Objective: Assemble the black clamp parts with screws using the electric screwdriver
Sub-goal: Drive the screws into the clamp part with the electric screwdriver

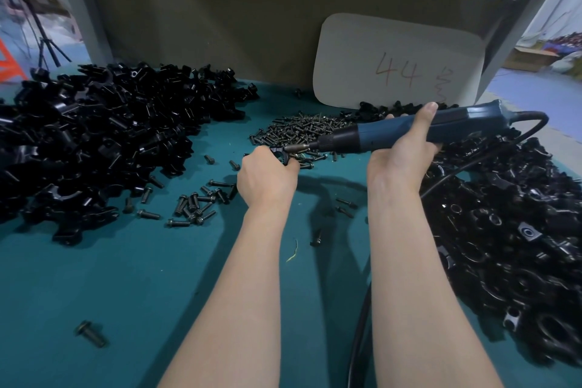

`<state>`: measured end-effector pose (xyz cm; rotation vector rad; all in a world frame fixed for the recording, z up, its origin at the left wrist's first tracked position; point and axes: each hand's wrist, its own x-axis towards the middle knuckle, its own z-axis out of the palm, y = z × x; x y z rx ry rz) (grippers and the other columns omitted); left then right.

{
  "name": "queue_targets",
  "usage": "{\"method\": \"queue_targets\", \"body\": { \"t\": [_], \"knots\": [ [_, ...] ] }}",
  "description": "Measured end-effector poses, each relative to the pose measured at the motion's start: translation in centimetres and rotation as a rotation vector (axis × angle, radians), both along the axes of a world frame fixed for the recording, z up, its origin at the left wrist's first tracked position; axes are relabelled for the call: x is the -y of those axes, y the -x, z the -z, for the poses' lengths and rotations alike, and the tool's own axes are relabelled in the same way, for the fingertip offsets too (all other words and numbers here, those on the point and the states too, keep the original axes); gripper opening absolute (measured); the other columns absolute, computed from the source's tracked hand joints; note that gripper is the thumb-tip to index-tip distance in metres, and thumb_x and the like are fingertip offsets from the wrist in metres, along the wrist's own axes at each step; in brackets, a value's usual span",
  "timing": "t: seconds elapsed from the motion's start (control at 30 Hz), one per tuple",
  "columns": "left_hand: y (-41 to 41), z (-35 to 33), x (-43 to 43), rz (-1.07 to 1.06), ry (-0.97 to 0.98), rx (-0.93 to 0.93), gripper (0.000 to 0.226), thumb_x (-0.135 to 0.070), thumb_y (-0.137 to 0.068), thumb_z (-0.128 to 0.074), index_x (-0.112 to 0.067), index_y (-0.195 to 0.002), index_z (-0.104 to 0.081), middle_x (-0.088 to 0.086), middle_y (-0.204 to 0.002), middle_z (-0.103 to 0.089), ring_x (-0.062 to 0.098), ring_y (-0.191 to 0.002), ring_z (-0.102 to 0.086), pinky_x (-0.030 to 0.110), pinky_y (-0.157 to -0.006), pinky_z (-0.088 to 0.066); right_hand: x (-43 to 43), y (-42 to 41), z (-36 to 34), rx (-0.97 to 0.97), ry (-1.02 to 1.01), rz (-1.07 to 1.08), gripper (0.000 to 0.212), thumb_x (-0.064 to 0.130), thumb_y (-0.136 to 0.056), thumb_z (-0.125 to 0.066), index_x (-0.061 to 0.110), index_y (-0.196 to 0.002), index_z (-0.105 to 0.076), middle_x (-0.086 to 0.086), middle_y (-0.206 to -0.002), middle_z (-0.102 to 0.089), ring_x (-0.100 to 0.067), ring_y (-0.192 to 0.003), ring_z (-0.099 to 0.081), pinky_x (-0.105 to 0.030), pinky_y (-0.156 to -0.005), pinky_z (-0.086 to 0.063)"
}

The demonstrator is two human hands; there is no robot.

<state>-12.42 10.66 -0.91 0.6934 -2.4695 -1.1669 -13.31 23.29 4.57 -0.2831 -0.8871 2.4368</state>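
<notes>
My left hand (266, 175) grips a black clamp part (281, 153) above the green table, most of the part hidden in my fingers. My right hand (404, 151) holds the blue electric screwdriver (406, 131) nearly level, fingers wrapped round its body. Its bit (297, 148) points left and meets the clamp at my left hand. A heap of small black screws (299, 129) lies just behind the two hands.
A big pile of black clamp parts (94, 135) fills the left of the table (126, 293); another pile (510, 230) covers the right. Loose bolts (195, 205) are scattered in the middle, one (91, 333) near the front. The screwdriver's cable (359, 334) runs down by my right arm. A white card (396, 63) leans at the back.
</notes>
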Motion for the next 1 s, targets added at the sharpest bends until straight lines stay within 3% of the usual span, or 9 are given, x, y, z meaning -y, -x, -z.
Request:
{"method": "queue_targets", "body": {
  "t": [0.43,0.6,0.73,0.83,1.0],
  "knots": [
    [0.0,-0.1,0.0,-0.011,0.034,-0.001,0.027,-0.035,-0.086,-0.065,-0.011,-0.097,-0.066,0.005,-0.08,-0.057,0.025,-0.072,-0.05,0.03,-0.061,-0.037,0.4,-0.2,0.0,-0.04,-0.02,-0.006,0.053,0.033,-0.096,-0.054,0.015,-0.139,-0.028,0.001,-0.103,-0.055,-0.011,-0.085,-0.061,-0.021,-0.076,-0.053],
    [-0.2,-0.2,0.3,0.073,-0.039,0.048,0.023,-0.035,-0.084,-0.062,-0.014,-0.091,-0.065,0.006,-0.08,-0.071,0.022,-0.074,-0.066,0.026,-0.058,-0.043,0.0,-0.4,-0.3,-0.138,-0.049,-0.11,0.045,0.033,-0.096,-0.053,0.022,-0.134,-0.032,-0.001,-0.104,-0.055,-0.019,-0.099,-0.061,-0.027,-0.087,-0.051],
    [-0.1,-1.0,1.6,0.253,-0.042,0.307,0.025,-0.037,-0.082,-0.06,-0.014,-0.076,-0.059,-0.002,-0.049,-0.066,0.011,-0.038,-0.056,0.022,-0.059,-0.052,-0.6,-1.0,-0.3,-0.218,-0.087,-0.196,0.047,0.031,-0.096,-0.054,0.012,-0.137,-0.04,-0.003,-0.087,-0.058,-0.017,-0.079,-0.063,-0.028,-0.075,-0.053],
    [0.1,-1.5,2.1,0.334,-0.115,0.395,0.028,-0.035,-0.081,-0.065,-0.012,-0.071,-0.052,-0.001,-0.043,-0.06,0.019,-0.053,-0.063,0.035,-0.079,-0.059,-0.9,-1.2,-0.6,-0.253,-0.116,-0.251,0.032,0.029,-0.094,-0.056,0.011,-0.12,-0.051,0.0,-0.079,-0.059,-0.013,-0.071,-0.062,-0.028,-0.073,-0.052],
    [-0.3,-1.6,2.1,0.338,-0.108,0.404,0.031,-0.039,-0.079,-0.065,-0.014,-0.071,-0.048,-0.003,-0.039,-0.055,0.019,-0.065,-0.071,0.034,-0.083,-0.056,-0.8,-1.6,-1.2,-0.282,-0.115,-0.284,0.03,0.026,-0.093,-0.057,0.011,-0.118,-0.049,0.0,-0.077,-0.059,-0.013,-0.071,-0.061,-0.028,-0.074,-0.051]
  ]
}}
